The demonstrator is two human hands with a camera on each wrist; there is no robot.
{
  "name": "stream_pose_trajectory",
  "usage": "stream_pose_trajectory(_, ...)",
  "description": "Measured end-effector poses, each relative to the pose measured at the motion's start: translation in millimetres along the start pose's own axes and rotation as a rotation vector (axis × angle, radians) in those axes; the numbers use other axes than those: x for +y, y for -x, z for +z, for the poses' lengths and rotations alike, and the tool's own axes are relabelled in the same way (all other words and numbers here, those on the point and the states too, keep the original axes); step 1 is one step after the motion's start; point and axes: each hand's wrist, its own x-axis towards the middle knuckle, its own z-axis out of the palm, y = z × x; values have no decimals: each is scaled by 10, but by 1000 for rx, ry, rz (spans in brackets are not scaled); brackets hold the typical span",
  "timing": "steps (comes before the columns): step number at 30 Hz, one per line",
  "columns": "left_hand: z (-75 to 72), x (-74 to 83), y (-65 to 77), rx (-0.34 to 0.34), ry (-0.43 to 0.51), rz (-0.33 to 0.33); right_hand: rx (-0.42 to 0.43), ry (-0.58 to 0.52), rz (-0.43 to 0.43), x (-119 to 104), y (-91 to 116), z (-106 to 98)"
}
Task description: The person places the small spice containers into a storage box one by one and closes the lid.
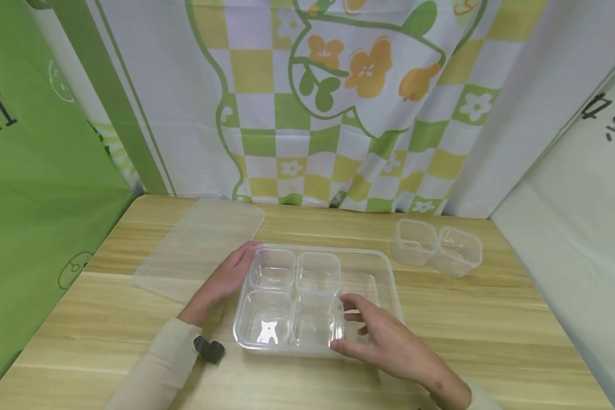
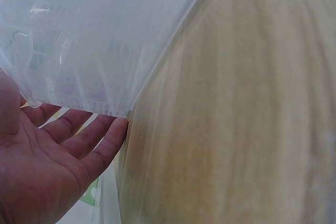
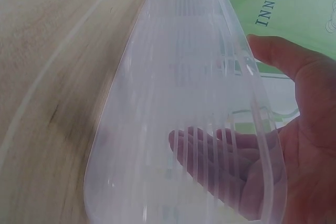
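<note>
A large clear plastic container [image 1: 384, 279] stands on the table with several small clear boxes inside its left and middle parts. My left hand [image 1: 234, 269] is at its back left corner; in the left wrist view its fingers [image 2: 100, 145] lie fairly straight against the container's end wall. Over the container's right part, my right hand [image 1: 384, 339] has thumb and fingers spread beside the right edge of the front right small box [image 1: 315, 322]. Through the container wall, the right wrist view shows these fingers [image 3: 210, 166] loosely bent, the thumb above the rim. Whether they touch the box is unclear.
Two small clear boxes, one [image 1: 415, 242] beside the other [image 1: 457, 251], stand at the back right of the table. A flat translucent lid [image 1: 195, 245] lies at the left, partly behind my left hand. A patterned curtain [image 1: 338, 142] hangs behind the table [image 1: 492, 330].
</note>
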Motion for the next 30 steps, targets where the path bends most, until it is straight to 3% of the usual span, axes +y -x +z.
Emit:
stream_pose_trajectory(7, -1, -11, 1, 3, -1, 2, 46, 38, -35, 12, 2, -14)
stream_pose_trajectory(15, 0, 1, -6, 2, -6, 17, 158, 122, -170, 48, 3, -172)
stream_pose_trajectory(19, -4, 11, -13, 4, -9, 19, 250, 158, -238, 84, 9, -303)
stream_pose_trajectory(23, 1, -6, -21, 0, -4, 6, 394, 175, -284, 170, 16, -450)
stream_pose_trajectory(26, 0, -9, -15, 1, -6, -2, 494, 172, -276, 263, 11, -591)
stream_pose_trajectory(30, -2, -6, -9, 6, -10, -2, 562, 152, -218, 424, -1, -831)
